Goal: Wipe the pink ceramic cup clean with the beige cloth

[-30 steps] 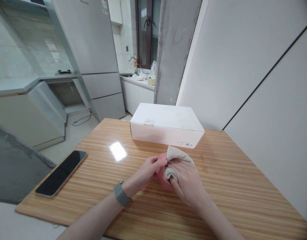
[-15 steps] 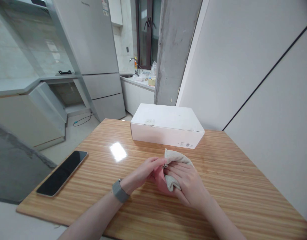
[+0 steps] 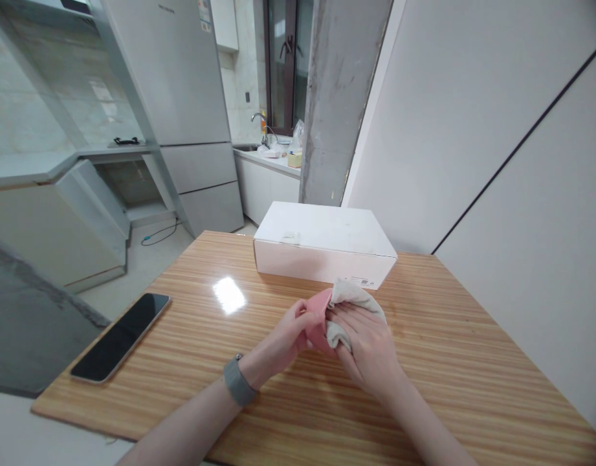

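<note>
Steadying a pink vessel (image 3: 319, 303) on its side, mouth toward the right, the left hand (image 3: 286, 336) pinches its wall, thumb outside, other fingers partly hidden. Cup or bowl, the covering hands leave undecided. The right hand (image 3: 370, 349) holds a pale cloth (image 3: 358, 296) under nearly straight fingers, pushed in at the opening. Compared with half a second ago, the vessel sits higher in view, more of its outer wall shows, and the left thumb has slid from the rim onto the side; the cloth has risen with it. That reads as a shifted grip with the rubbing contact kept.

The vessel's skin is smooth, faintly glossy and curved; the cloth is soft, matte and thick-folded, its upper corner flopping loose. Both are over the near middle of a wood-grained, striped surface (image 3: 453, 362). Beyond them sits a flat-lidded white cardboard box (image 3: 327, 228); well to the left lies a slab-like, dark-glassed smartphone (image 3: 120, 338). A grey, matte wristband (image 3: 238, 382) circles the left wrist.
</note>
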The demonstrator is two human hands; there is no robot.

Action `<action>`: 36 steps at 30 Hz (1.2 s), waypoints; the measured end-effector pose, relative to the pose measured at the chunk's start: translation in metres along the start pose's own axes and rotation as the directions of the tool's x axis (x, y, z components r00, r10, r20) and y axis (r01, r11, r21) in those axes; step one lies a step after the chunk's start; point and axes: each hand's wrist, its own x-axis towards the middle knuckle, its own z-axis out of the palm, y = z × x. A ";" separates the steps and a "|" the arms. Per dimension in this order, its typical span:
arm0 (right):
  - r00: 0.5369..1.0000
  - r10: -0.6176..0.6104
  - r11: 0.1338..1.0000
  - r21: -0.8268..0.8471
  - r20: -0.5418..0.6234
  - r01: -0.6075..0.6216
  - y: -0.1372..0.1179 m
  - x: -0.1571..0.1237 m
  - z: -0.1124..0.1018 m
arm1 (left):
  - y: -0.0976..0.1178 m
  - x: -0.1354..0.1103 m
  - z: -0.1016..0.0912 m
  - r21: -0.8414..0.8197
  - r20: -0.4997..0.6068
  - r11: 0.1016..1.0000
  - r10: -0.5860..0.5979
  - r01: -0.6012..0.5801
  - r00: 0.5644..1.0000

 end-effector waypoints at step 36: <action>0.992 0.105 0.986 0.126 0.067 -0.113 -0.007 -0.003 0.003 | -0.002 0.001 0.002 0.151 -0.137 0.989 0.021 0.000 0.990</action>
